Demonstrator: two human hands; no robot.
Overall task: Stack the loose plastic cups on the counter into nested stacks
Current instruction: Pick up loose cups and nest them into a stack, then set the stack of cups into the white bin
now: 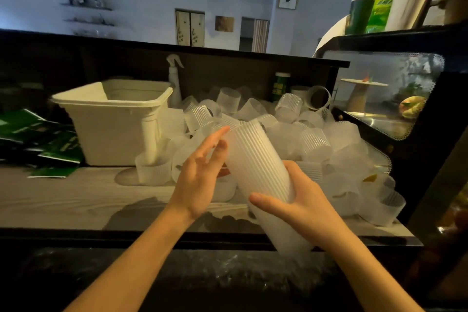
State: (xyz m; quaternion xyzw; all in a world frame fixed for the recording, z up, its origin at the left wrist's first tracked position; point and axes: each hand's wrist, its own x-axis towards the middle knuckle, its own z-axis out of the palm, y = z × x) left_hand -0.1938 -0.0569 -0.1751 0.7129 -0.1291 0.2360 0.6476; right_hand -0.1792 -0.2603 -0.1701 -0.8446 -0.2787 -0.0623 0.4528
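Your right hand (301,200) is closest to the lens, fingers and thumb wrapped round the lower part of a nested stack of ribbed cups (263,175); the stack leans up and to the left, top end over the pile. Your left hand (200,175) sits beside the stack with fingers straight and spread, holding nothing, fingertips just touching the upper side. The loose cups (314,139) are heaped on the counter (76,197) behind and to the right, lots still unstacked, so you're early in the job I'd say. For the next cup, grab one off the near edge of the heap with that free hand; line its mouth up square with the stack's end before pushing; these ribbed walls probably jam if tilted. The cream tub (114,119) on the left is well apart.
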